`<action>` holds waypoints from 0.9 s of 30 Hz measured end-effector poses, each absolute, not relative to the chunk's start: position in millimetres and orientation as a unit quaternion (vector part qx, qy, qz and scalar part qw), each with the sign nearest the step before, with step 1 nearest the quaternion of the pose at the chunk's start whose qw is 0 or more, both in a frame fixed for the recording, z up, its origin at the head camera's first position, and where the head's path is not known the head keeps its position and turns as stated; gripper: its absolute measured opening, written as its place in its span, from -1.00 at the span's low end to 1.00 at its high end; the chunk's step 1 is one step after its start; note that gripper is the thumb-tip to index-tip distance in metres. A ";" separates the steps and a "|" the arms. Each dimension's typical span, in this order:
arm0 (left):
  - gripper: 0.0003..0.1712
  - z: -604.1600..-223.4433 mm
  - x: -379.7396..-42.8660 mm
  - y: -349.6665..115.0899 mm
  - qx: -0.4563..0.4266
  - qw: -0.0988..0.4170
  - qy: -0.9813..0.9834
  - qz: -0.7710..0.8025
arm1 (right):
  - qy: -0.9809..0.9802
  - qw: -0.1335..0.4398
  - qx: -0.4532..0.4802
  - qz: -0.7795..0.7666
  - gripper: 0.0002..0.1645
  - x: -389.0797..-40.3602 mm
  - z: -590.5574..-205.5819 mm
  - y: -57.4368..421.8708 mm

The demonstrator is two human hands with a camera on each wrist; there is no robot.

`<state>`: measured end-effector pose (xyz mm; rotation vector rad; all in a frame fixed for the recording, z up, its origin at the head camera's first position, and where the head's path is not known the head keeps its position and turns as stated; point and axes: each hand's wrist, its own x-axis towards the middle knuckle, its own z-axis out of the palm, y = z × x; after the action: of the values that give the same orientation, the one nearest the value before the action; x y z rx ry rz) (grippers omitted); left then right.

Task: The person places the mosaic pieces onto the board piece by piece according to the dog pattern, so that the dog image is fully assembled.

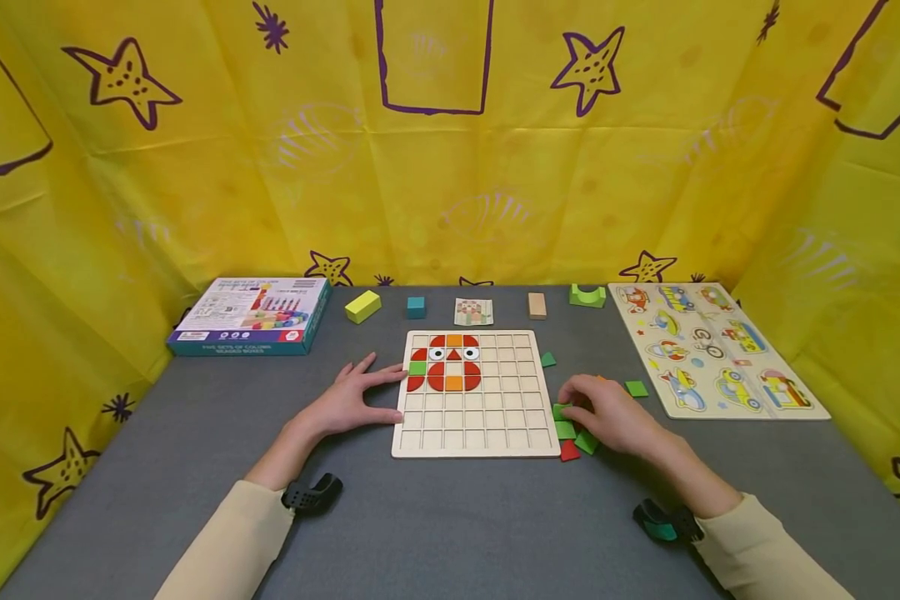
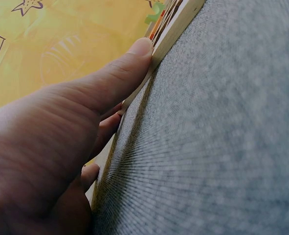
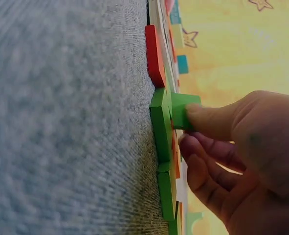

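A wooden grid board (image 1: pixel 513 417) lies mid-table, with red, orange, green and eye-printed tiles (image 1: pixel 453 375) set in its upper left cells. Against the board's left edge, my left hand (image 1: pixel 341 400) rests with thumb and fingers spread, touching the rim. Beside the right edge, my right hand (image 1: pixel 607 412) pinches a green tile (image 3: pixel 182 110) between thumb and finger, raised on its edge in the right wrist view. Loose green tiles (image 1: pixel 587 442) and a red tile (image 1: pixel 569 451) lie under and around that hand. An orange tile is mostly hidden behind its knuckles.
Along the back stand a box (image 1: pixel 247 317), a yellow block (image 1: pixel 363 307), a blue cube (image 1: pixel 416 307), a picture card (image 1: pixel 473 312), a plain wooden block (image 1: pixel 537 306) and a green arch block (image 1: pixel 587 296). A picture puzzle board (image 1: pixel 720 354) lies at right. Green pieces (image 1: pixel 636 389) lie near it.
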<state>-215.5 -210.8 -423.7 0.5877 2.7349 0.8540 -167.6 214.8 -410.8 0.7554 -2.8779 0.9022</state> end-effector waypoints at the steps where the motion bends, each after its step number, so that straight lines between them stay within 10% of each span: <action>1: -0.05 -424.0 -215.7 -210.5 0.200 0.108 0.930 0.290 | -0.924 0.016 0.241 0.298 -0.86 -167.6 -410.2 214.7; 27: -0.07 -426.6 -216.2 -210.9 0.209 0.100 0.928 0.291 | -0.894 0.003 0.285 0.345 -0.93 -189.3 -398.7 132.6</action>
<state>-216.2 -210.9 -426.6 0.6180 2.7444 0.8612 -189.3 132.6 -398.7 0.8940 -2.8038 1.0830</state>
